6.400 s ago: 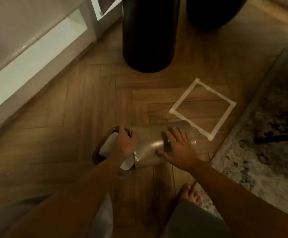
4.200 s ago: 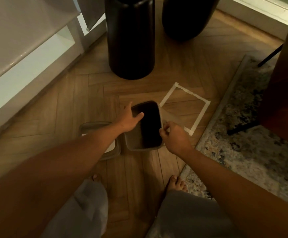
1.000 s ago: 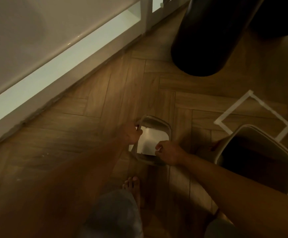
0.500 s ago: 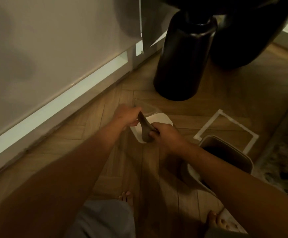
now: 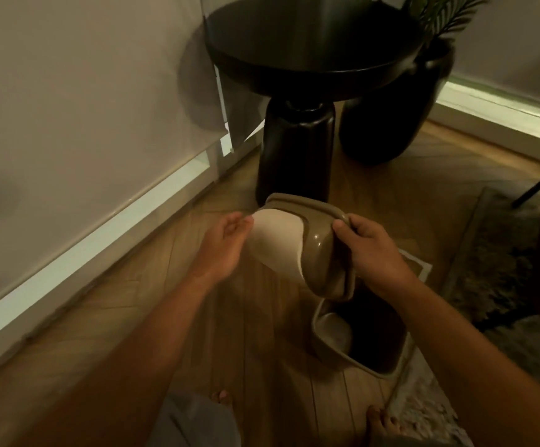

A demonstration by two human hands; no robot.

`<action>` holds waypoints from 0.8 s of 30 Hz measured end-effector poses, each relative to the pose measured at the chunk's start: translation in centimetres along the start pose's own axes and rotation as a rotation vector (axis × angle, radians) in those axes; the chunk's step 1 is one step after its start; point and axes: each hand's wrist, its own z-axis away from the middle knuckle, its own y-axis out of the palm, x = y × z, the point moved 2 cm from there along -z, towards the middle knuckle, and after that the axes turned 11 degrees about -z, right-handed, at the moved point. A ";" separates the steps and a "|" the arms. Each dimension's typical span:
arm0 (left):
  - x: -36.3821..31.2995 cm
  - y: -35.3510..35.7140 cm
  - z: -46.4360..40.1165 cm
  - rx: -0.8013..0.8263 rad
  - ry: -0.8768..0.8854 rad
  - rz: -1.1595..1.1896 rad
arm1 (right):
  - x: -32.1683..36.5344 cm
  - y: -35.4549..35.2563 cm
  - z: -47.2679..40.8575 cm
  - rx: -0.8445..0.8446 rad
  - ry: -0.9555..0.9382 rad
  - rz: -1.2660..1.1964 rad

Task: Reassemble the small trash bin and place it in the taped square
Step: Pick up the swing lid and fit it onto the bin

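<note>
The bin lid [image 5: 322, 253], a taupe frame with a white swing flap [image 5: 276, 245], is held up in the air and tilted. My right hand [image 5: 370, 253] grips the frame's right side. My left hand [image 5: 225, 248] touches the flap's left edge with its fingertips. Below the lid, the open taupe bin body [image 5: 330, 337] stands upright on the floor. Only one corner of the taped square [image 5: 422, 267] shows behind my right wrist; the bin body and my arm hide the rest.
A black pedestal side table [image 5: 297, 156] and a dark planter [image 5: 391, 117] stand just beyond the lid. A patterned rug [image 5: 501, 262] lies to the right. A wall with a white skirting board [image 5: 101, 243] runs along the left. My bare feet show at the bottom.
Both hands have lifted the lid off the floor and carried it right, over the bin body. The view has tilted up, showing the table top and planter.
</note>
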 end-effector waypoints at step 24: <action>-2.5 13.8 1.3 0.357 -0.063 0.117 | -3.6 -12.0 3.7 -0.447 0.225 -0.477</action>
